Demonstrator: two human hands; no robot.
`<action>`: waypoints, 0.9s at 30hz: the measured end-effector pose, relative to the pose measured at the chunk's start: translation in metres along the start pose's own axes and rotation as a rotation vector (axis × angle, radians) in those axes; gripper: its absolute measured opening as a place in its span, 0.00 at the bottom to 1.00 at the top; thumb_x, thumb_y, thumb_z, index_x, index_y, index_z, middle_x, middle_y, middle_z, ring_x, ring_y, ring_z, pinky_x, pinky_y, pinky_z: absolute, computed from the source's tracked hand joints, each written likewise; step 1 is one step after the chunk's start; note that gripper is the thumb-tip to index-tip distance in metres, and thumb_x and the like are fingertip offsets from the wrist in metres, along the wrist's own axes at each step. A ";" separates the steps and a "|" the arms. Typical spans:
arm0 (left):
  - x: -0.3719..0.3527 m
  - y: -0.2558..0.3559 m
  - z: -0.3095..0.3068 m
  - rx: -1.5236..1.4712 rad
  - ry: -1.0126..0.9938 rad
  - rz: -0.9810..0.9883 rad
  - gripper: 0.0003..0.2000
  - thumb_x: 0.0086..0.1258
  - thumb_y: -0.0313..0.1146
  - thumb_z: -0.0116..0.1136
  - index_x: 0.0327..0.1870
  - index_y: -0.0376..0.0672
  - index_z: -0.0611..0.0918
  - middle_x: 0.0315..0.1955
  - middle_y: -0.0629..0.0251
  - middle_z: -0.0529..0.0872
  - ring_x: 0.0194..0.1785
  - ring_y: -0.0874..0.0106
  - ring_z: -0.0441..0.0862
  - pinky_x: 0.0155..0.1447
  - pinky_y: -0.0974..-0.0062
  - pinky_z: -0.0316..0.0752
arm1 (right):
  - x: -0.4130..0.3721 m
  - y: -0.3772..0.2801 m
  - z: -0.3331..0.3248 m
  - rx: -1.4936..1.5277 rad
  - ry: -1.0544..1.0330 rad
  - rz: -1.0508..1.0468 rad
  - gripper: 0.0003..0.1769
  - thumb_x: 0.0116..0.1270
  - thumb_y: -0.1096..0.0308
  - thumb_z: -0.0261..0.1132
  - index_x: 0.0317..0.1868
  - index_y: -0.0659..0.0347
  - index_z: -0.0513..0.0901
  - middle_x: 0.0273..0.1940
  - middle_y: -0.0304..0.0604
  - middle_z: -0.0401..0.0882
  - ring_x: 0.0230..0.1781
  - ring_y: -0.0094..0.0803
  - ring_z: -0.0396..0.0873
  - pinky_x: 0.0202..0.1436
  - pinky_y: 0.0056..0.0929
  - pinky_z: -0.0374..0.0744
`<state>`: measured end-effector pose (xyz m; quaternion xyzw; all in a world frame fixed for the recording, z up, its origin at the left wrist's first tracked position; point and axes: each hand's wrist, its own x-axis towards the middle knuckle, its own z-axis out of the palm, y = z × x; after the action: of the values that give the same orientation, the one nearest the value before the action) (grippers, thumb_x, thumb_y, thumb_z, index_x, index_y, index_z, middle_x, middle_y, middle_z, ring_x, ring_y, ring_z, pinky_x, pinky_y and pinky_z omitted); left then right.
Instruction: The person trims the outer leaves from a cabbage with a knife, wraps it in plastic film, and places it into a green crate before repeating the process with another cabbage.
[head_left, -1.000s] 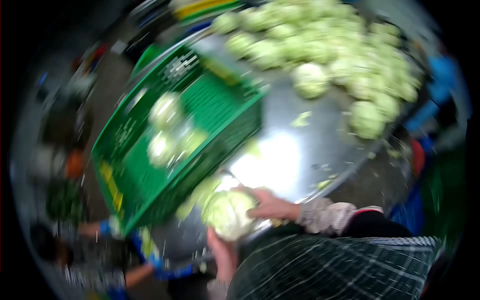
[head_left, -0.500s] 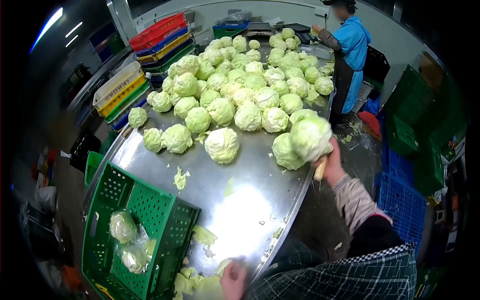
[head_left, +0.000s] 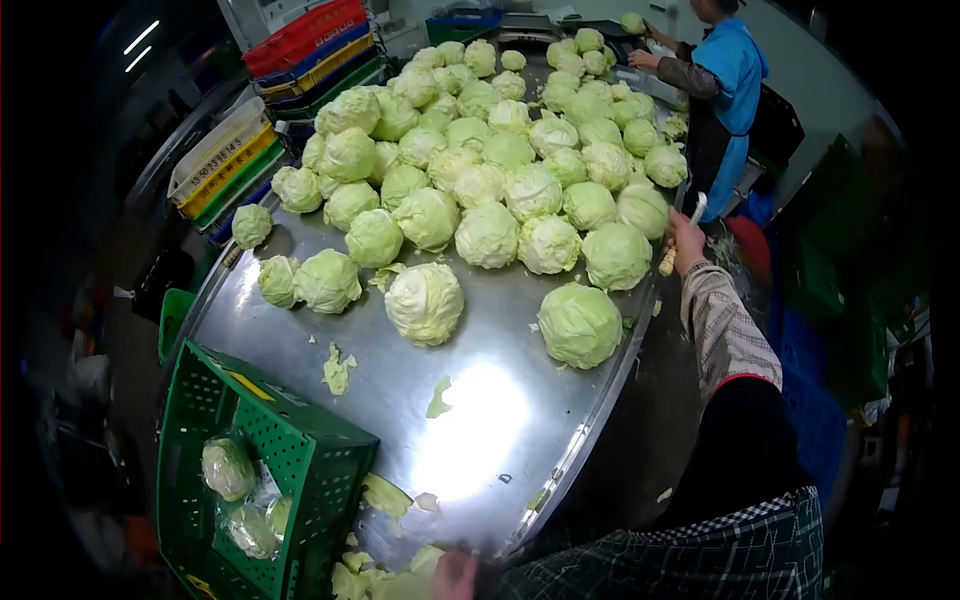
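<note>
At the table's right edge, my right hand [head_left: 685, 243] is closed round a knife [head_left: 668, 263], its pale handle pointing down and its narrow blade up. Just left of that hand lies a cabbage [head_left: 642, 211], with another cabbage [head_left: 617, 256] in front of it. Closer to me a big round cabbage [head_left: 580, 326] sits apart on the metal table [head_left: 490, 345]. My left hand [head_left: 455, 577] shows at the bottom edge, blurred, beside loose cabbage leaves [head_left: 385, 580]; its fingers cannot be made out.
A heap of cabbages [head_left: 480, 150] covers the far table. Wrapped cabbages [head_left: 228, 468] lie in a green crate [head_left: 340, 500] at the left. Stacked crates [head_left: 310, 50] stand behind. A co-worker in blue [head_left: 725, 90] stands at the far right, hands over the table.
The cabbage my right hand held is released among those at the table's right edge. That hand now holds only the knife. My left hand has moved slightly down and left.
</note>
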<state>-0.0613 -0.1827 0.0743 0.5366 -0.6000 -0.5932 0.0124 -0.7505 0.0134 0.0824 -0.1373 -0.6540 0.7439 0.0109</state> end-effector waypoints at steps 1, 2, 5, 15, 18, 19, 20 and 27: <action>0.001 0.002 0.001 0.057 -0.010 0.002 0.15 0.68 0.35 0.62 0.50 0.34 0.81 0.37 0.62 0.85 0.39 0.73 0.79 0.46 0.73 0.76 | -0.025 -0.009 0.005 -0.126 0.013 -0.084 0.34 0.60 0.57 0.72 0.62 0.65 0.73 0.30 0.39 0.75 0.19 0.26 0.70 0.23 0.29 0.72; 0.001 0.006 0.002 0.032 -0.008 0.000 0.15 0.68 0.35 0.62 0.50 0.34 0.81 0.37 0.62 0.85 0.39 0.73 0.79 0.46 0.73 0.75 | -0.039 -0.001 0.007 -0.208 -0.041 -0.246 0.36 0.58 0.57 0.73 0.63 0.64 0.72 0.33 0.40 0.76 0.24 0.27 0.73 0.29 0.30 0.75; 0.001 0.023 0.008 -0.036 -0.003 0.006 0.16 0.69 0.35 0.62 0.51 0.34 0.81 0.37 0.62 0.85 0.39 0.73 0.79 0.46 0.73 0.75 | -0.086 0.020 -0.004 -0.700 -0.215 -0.765 0.39 0.54 0.57 0.75 0.64 0.64 0.71 0.43 0.46 0.79 0.42 0.34 0.79 0.47 0.31 0.77; -0.009 0.008 0.009 -0.078 -0.019 0.036 0.20 0.69 0.36 0.62 0.58 0.35 0.78 0.41 0.60 0.85 0.43 0.71 0.80 0.48 0.74 0.76 | -0.063 0.021 -0.011 -0.648 -0.206 -0.524 0.25 0.58 0.62 0.73 0.53 0.65 0.80 0.46 0.47 0.83 0.43 0.30 0.80 0.46 0.28 0.78; -0.007 0.000 0.009 -0.060 -0.029 0.016 0.20 0.69 0.35 0.62 0.58 0.35 0.78 0.40 0.60 0.85 0.42 0.72 0.80 0.45 0.76 0.76 | -0.080 0.034 0.008 -0.771 -0.211 -0.558 0.41 0.52 0.57 0.78 0.62 0.67 0.71 0.52 0.52 0.80 0.51 0.32 0.79 0.53 0.30 0.78; -0.005 -0.003 0.010 -0.055 -0.033 0.015 0.20 0.69 0.35 0.62 0.58 0.35 0.78 0.40 0.61 0.85 0.41 0.73 0.80 0.45 0.76 0.76 | -0.078 0.036 0.015 -0.735 -0.224 -0.434 0.46 0.50 0.56 0.79 0.65 0.68 0.68 0.53 0.53 0.79 0.52 0.34 0.79 0.55 0.31 0.77; -0.005 -0.005 0.011 -0.056 -0.035 0.014 0.20 0.69 0.35 0.62 0.59 0.35 0.77 0.40 0.61 0.85 0.40 0.73 0.80 0.44 0.77 0.76 | -0.073 0.038 0.021 -0.696 -0.241 -0.305 0.52 0.47 0.54 0.80 0.68 0.68 0.64 0.55 0.54 0.77 0.54 0.35 0.78 0.57 0.31 0.77; -0.005 -0.002 0.013 -0.076 -0.044 0.022 0.19 0.70 0.34 0.62 0.59 0.37 0.77 0.37 0.64 0.85 0.37 0.76 0.80 0.40 0.78 0.77 | -0.061 0.026 0.021 -0.286 -0.316 0.106 0.38 0.49 0.55 0.79 0.56 0.63 0.72 0.30 0.40 0.79 0.21 0.27 0.76 0.25 0.29 0.77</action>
<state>-0.0665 -0.1699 0.0716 0.5159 -0.5830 -0.6272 0.0259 -0.6918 -0.0224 0.0706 -0.0532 -0.7384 0.6551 -0.1506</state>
